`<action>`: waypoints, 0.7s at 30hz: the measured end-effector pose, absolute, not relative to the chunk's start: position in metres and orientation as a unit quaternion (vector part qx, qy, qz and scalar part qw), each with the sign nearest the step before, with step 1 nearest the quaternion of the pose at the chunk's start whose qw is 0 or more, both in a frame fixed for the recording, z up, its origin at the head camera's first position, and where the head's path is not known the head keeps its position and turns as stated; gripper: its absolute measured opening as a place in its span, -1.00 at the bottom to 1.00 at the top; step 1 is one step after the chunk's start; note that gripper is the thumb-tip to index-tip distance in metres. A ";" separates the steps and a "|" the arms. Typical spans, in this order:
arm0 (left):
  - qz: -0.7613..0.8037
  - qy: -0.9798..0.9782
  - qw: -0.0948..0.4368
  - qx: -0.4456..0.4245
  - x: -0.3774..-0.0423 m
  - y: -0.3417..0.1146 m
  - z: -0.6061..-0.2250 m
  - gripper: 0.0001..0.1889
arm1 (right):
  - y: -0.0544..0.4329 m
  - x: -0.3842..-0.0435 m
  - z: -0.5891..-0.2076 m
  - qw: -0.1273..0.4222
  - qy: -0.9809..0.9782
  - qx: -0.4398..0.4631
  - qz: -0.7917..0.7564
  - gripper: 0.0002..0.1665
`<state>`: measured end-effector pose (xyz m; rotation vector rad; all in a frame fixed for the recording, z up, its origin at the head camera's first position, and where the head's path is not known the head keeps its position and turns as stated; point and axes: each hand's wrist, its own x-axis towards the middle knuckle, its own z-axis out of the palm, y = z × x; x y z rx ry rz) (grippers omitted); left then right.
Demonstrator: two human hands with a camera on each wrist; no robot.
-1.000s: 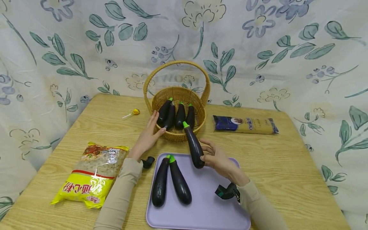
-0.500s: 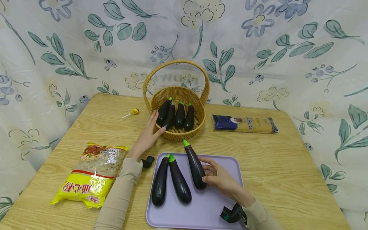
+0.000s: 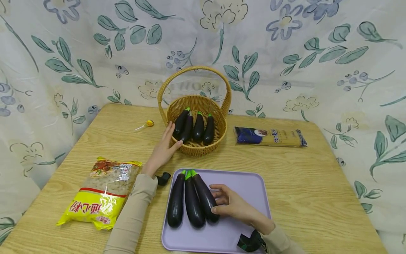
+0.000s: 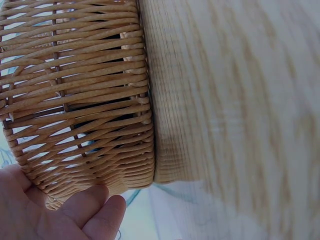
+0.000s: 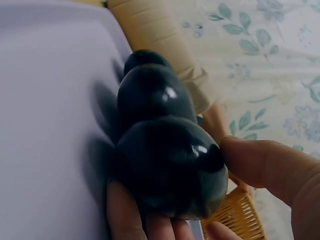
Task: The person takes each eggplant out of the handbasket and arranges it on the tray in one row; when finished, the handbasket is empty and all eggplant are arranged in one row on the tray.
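Note:
Three dark eggplants lie side by side on the lilac tray, their green stems together at its far left. My right hand holds the rightmost eggplant near its thick end. In the right wrist view the thumb is on one side of that eggplant and the fingers are on the other. Several more eggplants sit inside the handled wicker basket behind the tray. My left hand rests against the basket's left front, fingers extended along its side; the left wrist view shows fingertips at the woven wall.
Left of the tray lies a yellow bag of pasta. A lollipop is left of the basket, and a blue-and-tan packet of noodles is to its right. A floral curtain hangs behind the wooden table.
My right hand has brought an eggplant from in front of the basket down and left onto the tray, beside the other two. The left hand has stayed on the basket.

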<state>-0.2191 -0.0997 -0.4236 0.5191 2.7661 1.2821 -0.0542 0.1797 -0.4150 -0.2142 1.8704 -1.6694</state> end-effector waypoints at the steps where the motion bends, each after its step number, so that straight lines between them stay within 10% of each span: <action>1: 0.416 0.894 0.024 0.168 -0.219 -0.100 -0.424 -0.18 | 0.178 -0.054 -0.414 0.305 0.715 -0.083 -0.623 -0.16; 21: 0.412 0.895 0.031 0.166 -0.219 -0.100 -0.423 -0.17 | 0.174 -0.070 -0.403 0.237 0.794 -0.115 -0.547 -0.41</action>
